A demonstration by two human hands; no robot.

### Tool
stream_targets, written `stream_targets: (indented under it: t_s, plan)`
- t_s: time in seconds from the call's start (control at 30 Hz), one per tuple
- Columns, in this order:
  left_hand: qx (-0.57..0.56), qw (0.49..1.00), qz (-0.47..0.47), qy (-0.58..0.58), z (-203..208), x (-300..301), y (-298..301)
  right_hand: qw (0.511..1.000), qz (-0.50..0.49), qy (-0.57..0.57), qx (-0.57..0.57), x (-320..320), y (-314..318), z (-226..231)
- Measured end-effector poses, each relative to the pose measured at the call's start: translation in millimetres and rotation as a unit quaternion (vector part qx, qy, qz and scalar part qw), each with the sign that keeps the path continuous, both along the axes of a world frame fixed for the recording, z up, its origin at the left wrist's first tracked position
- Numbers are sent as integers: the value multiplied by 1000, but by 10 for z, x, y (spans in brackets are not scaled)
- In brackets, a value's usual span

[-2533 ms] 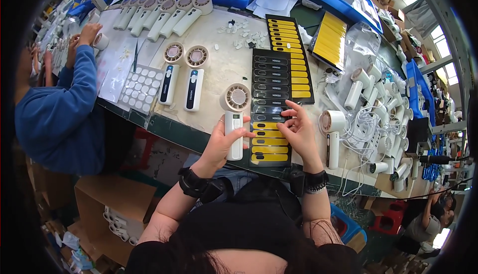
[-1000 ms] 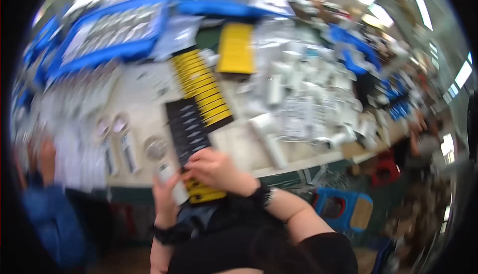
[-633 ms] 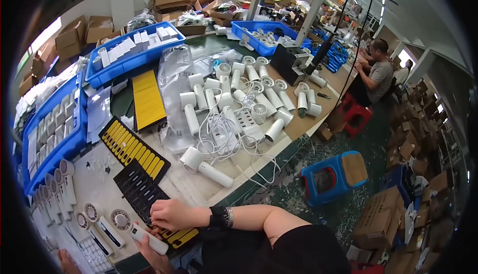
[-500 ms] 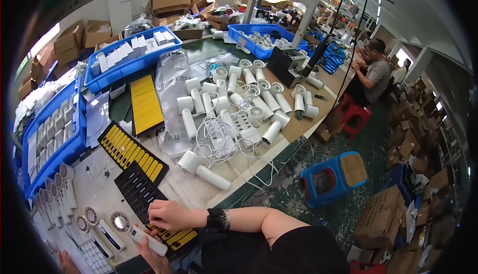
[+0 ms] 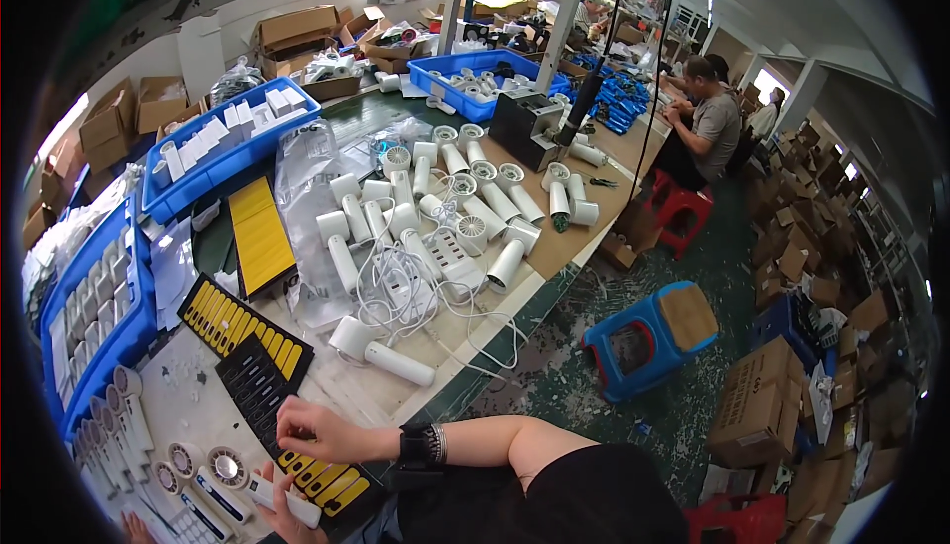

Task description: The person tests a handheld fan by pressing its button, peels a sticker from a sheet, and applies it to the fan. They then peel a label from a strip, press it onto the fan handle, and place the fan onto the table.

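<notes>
My left hand (image 5: pixel 289 516), near the lower edge, is wrapped round the white handle of a handheld fan (image 5: pixel 284 500); its round metallic head points to the left. Above it my right hand (image 5: pixel 322 433), with a dark band and bracelets at the wrist, has its fingers bent in a pinch. Whatever is between those fingertips is too small to make out. Under and beside the right hand lies a black tray (image 5: pixel 259 386) with dark strips in its slots, and yellow slots (image 5: pixel 341 490) show at its near end. Two similar fans (image 5: pixel 223 493) lie left of my left hand.
More white fans (image 5: pixel 117 430) are lined up at the left. Another yellow-slotted tray (image 5: pixel 233 321), blue bins (image 5: pixel 148 297), white fan bodies (image 5: pixel 475 218) and a cabled power strip (image 5: pixel 457 265) cover the bench. Another person's hand (image 5: pixel 134 527) shows lower left. A blue stool (image 5: pixel 633 346) stands right.
My right hand has lifted a little from the black tray, its fingers now pinched above it. My left hand keeps holding the fan. The whole view has shifted slightly.
</notes>
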State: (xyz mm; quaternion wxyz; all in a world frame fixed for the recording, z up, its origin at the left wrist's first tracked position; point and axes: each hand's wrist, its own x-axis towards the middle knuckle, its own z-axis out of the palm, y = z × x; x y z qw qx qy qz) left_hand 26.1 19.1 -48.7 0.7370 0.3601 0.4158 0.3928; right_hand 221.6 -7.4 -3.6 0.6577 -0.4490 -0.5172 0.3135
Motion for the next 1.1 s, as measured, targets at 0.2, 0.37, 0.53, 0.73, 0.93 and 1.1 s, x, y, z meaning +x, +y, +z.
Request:
stream_targets:
  t_s: [0.2, 0.37, 0.53, 0.73, 0.93, 1.1]
  plan:
    - [117, 992, 42, -9, 38, 6, 24, 990, 125, -24, 58, -362, -107, -9]
    - [113, 992, 53, -9, 57, 3, -20, 988, 151, 20, 34, -398, -130, -79]
    - [112, 991, 66, -11, 205, 31, -76, 990, 130, -28, 46, -380, -136, -72]
    - [125, 983, 121, 54, 278, -158, 30, 984, 172, 30, -33, -317, -129, -38]
    - [124, 980, 156, 2, 496, -62, -93, 969, 207, -135, 26, -184, -137, 144]
    - [73, 983, 140, -93, 630, 24, -136, 972, 184, -144, 15, -218, -193, 271]
